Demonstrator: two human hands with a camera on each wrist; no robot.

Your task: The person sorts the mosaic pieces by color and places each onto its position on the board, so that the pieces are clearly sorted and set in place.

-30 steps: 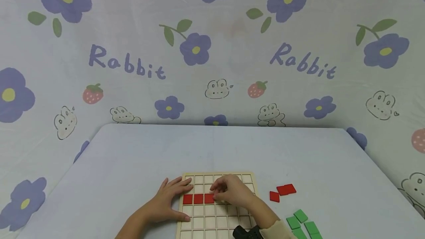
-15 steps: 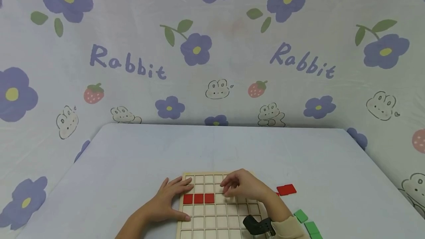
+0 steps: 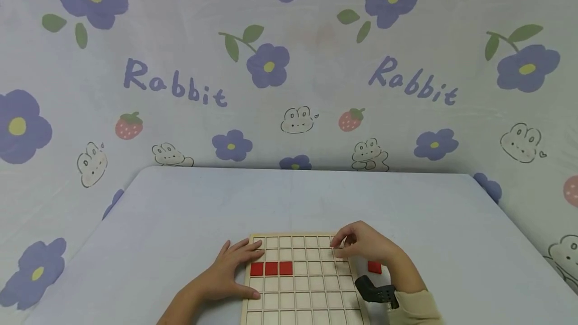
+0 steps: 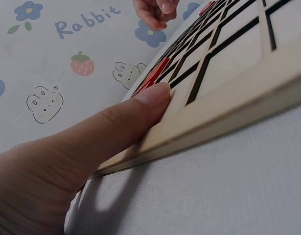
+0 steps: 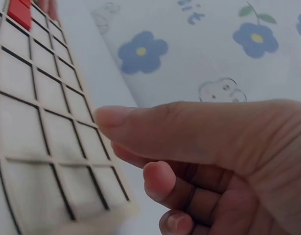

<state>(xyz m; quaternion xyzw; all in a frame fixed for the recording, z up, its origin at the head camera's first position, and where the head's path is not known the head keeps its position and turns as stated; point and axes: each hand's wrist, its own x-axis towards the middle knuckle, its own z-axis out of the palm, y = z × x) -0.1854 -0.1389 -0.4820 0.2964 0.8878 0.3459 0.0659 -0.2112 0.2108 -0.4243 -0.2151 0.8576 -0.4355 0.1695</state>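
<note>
My left hand lies spread at the left edge of a wooden grid board, fingers extended over its border. In the left wrist view its thumb rests on the board's rim. Three red square tiles sit side by side in one row of cells, starting at the left side. My right hand hovers over the board's upper right edge, fingers loosely curled. Between thumb and fingers in the right wrist view nothing is held. A loose red tile shows beside the board, partly hidden by the right wrist.
A white-covered table holds the board near its front. A black strap device is on the right wrist, over the board's right side. Behind the table hangs a curtain printed with flowers and rabbits.
My right hand has moved right, away from the third red tile toward the board's right edge. Its forearm now hides the green tiles and most loose red ones. The left hand has stayed in place.
</note>
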